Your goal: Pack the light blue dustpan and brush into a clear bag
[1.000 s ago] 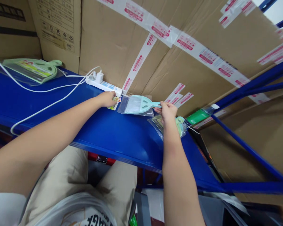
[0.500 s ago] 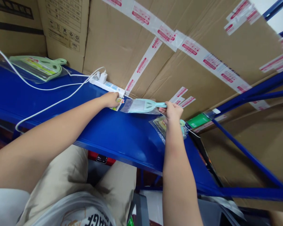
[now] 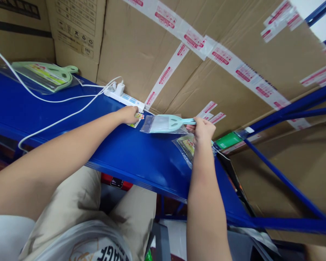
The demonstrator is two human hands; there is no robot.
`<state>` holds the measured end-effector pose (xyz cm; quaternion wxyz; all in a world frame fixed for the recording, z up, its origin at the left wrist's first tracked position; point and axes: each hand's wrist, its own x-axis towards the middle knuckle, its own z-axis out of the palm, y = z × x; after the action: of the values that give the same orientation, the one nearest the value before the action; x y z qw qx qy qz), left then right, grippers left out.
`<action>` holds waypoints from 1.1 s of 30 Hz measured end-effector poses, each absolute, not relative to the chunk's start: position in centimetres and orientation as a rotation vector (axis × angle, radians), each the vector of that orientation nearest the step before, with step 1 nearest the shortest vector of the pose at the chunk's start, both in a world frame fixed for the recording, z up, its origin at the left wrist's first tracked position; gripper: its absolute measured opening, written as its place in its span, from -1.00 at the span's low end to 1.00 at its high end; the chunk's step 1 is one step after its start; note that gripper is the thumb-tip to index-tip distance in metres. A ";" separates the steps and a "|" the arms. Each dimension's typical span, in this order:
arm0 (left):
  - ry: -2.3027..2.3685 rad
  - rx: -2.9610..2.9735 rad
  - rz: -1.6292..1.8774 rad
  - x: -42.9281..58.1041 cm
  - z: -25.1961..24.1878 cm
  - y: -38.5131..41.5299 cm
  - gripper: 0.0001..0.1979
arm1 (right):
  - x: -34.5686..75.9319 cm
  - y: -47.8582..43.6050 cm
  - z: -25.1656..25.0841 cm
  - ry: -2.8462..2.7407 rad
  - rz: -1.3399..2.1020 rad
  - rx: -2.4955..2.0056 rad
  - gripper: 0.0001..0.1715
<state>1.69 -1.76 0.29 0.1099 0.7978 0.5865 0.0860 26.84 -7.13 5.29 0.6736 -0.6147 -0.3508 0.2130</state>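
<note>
My right hand (image 3: 202, 130) is closed around the handle of a pale blue dustpan (image 3: 174, 123), which is in a clear plastic bag. The dustpan is held over the blue shelf, its wide end pointing left. My left hand (image 3: 129, 115) pinches a small printed card (image 3: 138, 119) with a yellow and red design, just left of the bag's end. Partly hidden under my right wrist, another bagged item (image 3: 187, 146) with a printed card lies on the shelf. A bagged light green dustpan (image 3: 60, 78) with a yellow label rests at the far left.
A white power strip (image 3: 125, 100) with plugs and white cables lies along the shelf's back. Large taped cardboard boxes (image 3: 136, 54) stand behind. To the right are a green-labelled bottle (image 3: 229, 140) and blue rack bars (image 3: 285, 174). My legs are below the shelf's front edge (image 3: 136, 183).
My right hand and the pale blue dustpan have shifted slightly to the right. My left hand keeps its grip on the card in nearly the same place.
</note>
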 end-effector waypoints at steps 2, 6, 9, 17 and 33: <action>1.719 2.348 0.250 1.7 0.3 -1.8 -0.45 | 26.6 -7.6 5.8 -0.800 0.447 -1.375 -0.79; 1.703 2.360 0.265 1.7 0.2 -1.8 -0.46 | 26.0 -8.1 6.4 -0.822 0.406 -1.373 -0.81; 1.691 2.364 0.277 1.7 0.0 -1.7 -0.46 | 25.8 -8.0 6.2 -0.861 0.398 -1.377 -0.82; 1.678 2.367 0.309 1.6 -0.3 -1.4 -0.45 | 25.9 -7.5 5.6 -0.893 0.438 -1.362 -0.83; 1.682 2.377 0.275 1.6 -0.2 -1.4 -0.45 | 25.9 -8.3 6.0 -0.905 0.401 -1.388 -0.83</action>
<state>1.61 -1.37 -0.21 0.1081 0.8080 0.5716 0.0935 25.90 -8.34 6.00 0.6583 -0.6130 -0.3995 0.1769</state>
